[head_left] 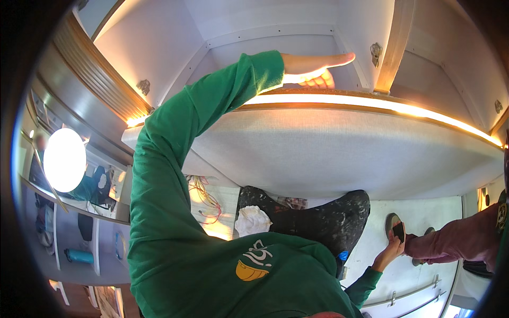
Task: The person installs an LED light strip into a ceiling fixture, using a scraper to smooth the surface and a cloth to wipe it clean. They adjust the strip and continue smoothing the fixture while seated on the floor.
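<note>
My left hand (317, 69) reaches up to the front edge of an open overhead cabinet (270, 45). One finger is stretched out along the opening and the others are partly curled, with nothing visible in them. Just below the wrist runs a glowing light strip (339, 99) along the cabinet's wooden lower edge. Down at my right side, my right hand (389, 252) is closed around a small dark rectangular object (398, 231). Its kind is too small to make out.
A pale padded panel (328, 143) curves below the cabinet. Metal hinges (376, 54) sit on the dividers. Another person's maroon trouser leg (450, 238) is close on the right. Coloured wires (204, 196) and a crumpled white cloth or bag (253, 220) lie below. A bright round lamp (64, 160) is at left.
</note>
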Action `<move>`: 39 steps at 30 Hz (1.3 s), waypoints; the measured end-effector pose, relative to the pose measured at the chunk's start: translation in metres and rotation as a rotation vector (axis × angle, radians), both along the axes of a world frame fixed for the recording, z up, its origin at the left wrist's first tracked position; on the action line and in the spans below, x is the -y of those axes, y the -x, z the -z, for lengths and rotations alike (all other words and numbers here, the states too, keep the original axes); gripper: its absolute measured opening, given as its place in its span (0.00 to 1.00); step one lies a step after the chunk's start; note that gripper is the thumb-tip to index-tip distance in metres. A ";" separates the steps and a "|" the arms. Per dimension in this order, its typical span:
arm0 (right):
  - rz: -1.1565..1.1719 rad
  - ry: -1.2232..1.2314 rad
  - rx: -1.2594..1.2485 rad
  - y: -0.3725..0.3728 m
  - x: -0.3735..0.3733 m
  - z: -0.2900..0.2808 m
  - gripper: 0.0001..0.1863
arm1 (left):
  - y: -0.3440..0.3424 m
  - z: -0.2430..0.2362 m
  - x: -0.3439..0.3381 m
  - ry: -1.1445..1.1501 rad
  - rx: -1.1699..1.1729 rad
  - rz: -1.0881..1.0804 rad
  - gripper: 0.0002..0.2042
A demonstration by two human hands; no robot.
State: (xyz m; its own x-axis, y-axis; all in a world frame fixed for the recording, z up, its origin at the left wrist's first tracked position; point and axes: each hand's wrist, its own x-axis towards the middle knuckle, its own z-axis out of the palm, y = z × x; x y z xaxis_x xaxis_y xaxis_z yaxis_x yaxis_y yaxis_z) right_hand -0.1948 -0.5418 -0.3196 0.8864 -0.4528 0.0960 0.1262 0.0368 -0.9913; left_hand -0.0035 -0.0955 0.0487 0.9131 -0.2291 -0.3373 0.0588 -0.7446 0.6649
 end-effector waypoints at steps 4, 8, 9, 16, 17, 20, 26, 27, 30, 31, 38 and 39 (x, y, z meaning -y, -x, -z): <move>0.034 0.021 -0.007 0.008 0.011 0.002 0.26 | 0.008 0.002 0.002 -0.034 0.084 0.057 0.57; 0.045 0.008 0.021 0.010 0.026 0.007 0.26 | 0.014 -0.007 -0.022 -0.061 0.033 -0.005 0.55; 0.062 0.013 0.010 0.010 0.028 0.009 0.26 | 0.017 -0.011 -0.033 -0.074 0.018 -0.014 0.54; 0.047 -0.022 0.014 -0.002 0.027 0.033 0.24 | 0.053 -0.006 -0.121 -0.449 -0.149 -0.153 0.64; 0.048 -0.034 0.010 -0.003 0.027 0.035 0.24 | 0.063 -0.005 -0.136 -0.517 -0.150 -0.182 0.64; 0.045 -0.036 -0.001 -0.010 0.021 0.038 0.23 | 0.095 -0.008 -0.181 -0.626 -0.174 -0.257 0.65; 0.039 -0.077 -0.050 -0.015 0.010 0.025 0.25 | 0.126 -0.007 -0.267 -0.660 -0.312 -0.536 0.47; 0.070 -0.022 -0.108 -0.015 0.009 0.024 0.24 | 0.127 -0.001 -0.279 -0.639 -0.293 -0.593 0.35; 0.065 -0.076 -0.074 -0.016 0.009 0.025 0.24 | 0.139 0.006 -0.315 -0.709 -0.265 -0.590 0.29; 0.081 -0.063 -0.085 -0.016 0.010 0.027 0.23 | 0.141 0.008 -0.325 -0.800 -0.282 -0.566 0.28; 0.131 -0.096 -0.111 -0.016 0.011 0.027 0.22 | 0.149 0.015 -0.344 -0.908 -0.172 -0.209 0.19; 0.139 -0.106 -0.119 -0.016 0.009 0.023 0.22 | 0.146 0.016 -0.337 -0.831 -0.113 -0.127 0.18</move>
